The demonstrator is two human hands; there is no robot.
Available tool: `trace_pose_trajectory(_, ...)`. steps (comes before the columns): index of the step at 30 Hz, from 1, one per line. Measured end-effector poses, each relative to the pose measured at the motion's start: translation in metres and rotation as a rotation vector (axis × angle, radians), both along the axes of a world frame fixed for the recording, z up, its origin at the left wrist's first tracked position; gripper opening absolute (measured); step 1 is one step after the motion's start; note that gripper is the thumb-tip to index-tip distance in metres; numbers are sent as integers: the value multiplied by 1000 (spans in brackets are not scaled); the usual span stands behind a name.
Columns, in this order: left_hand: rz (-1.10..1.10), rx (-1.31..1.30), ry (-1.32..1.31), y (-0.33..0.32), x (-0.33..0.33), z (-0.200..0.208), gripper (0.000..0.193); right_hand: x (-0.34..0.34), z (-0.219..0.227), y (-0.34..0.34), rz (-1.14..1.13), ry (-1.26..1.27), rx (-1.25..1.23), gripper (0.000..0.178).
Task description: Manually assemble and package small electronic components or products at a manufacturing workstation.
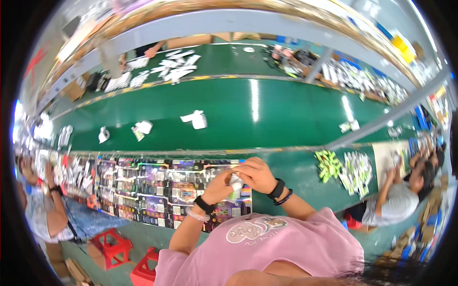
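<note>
Close in front of my chest, both hands meet over the near bench. My left hand (pixel 217 189) is closed, its fingers pinching a small white piece (pixel 236 182) from the left. From the right my right hand (pixel 259 174) bends over the same piece, fingers curled onto its top. Most of the piece is hidden by the fingers, so its kind cannot be made out. Beneath the hands lies a dark, glossy, colourfully printed surface (pixel 157 190) that runs off to the left; whether it is a sheet or rows of flat packs is unclear.
Right of my hands are a pile of lime-green pieces (pixel 327 165) and a pile of white-and-green pieces (pixel 356 172). Beyond runs a green conveyor belt (pixel 224 95) carrying white parts (pixel 198 119). A grey post (pixel 391 112) slants at right. Co-workers sit on both sides; red stools (pixel 112 248) stand lower left.
</note>
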State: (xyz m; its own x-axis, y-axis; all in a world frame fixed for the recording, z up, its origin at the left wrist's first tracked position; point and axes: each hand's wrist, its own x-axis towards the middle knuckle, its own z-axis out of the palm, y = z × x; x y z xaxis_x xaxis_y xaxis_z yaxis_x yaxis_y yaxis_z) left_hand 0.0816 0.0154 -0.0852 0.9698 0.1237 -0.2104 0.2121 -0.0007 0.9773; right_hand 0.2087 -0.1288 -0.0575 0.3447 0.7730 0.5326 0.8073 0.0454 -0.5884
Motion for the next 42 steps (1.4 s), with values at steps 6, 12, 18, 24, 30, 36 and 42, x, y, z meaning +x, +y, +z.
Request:
trace_pose_trajectory(6, 118, 56, -53, -34, -24, 16, 38, -32, 14, -28, -184, 220, 42, 20)
trace_pose_trajectory(12, 297, 20, -52, -49, -30, 47, 45, -36, 25, -44, -179, 251, 77, 18)
trace_pose_trajectory(18, 259, -558, -101, -51, -38, 65, 34, -48, 36, -49, -281, 413, 199, 18)
trace_pose_trajectory(24, 313, -517, -139, -62, -41, 56, 30, -57, 34, -53, -242, 448, 148, 21)
trace_pose_trajectory(30, 242, -610, -32, -64, -45, 38, 40, -58, 30, -55, -233, 448, 85, 18)
trace_pose_trajectory(36, 388, -632, -52, -63, -45, 44, 37, -64, 36, -54, -249, 290, 104, 21)
trace_pose_trajectory(42, 298, -772, -32, -62, -46, 47, 36, -59, 32, -54, -207, 116, 115, 25)
